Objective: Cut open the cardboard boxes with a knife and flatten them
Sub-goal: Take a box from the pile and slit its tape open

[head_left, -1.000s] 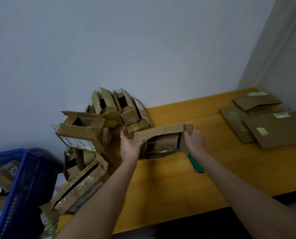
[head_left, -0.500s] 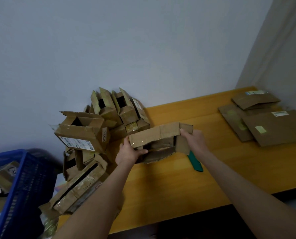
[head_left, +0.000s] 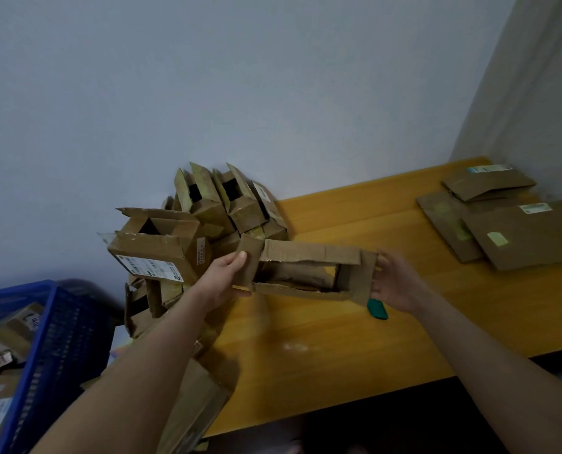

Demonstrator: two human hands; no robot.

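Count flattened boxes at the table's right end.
3: back flat box farthest, left flat box partly covered, front flat box nearest. Others may hide underneath.

Plain storeroom or mailroom corner: bare grey walls (head_left: 273, 77), wood table (head_left: 338, 339), heap of used boxes (head_left: 207, 217) at 10 o'clock, flattened cardboard (head_left: 519, 237) at 2, blue crate (head_left: 60, 339) of parcels at 8.

The held box (head_left: 309, 255) hides most of the green knife (head_left: 378, 309).
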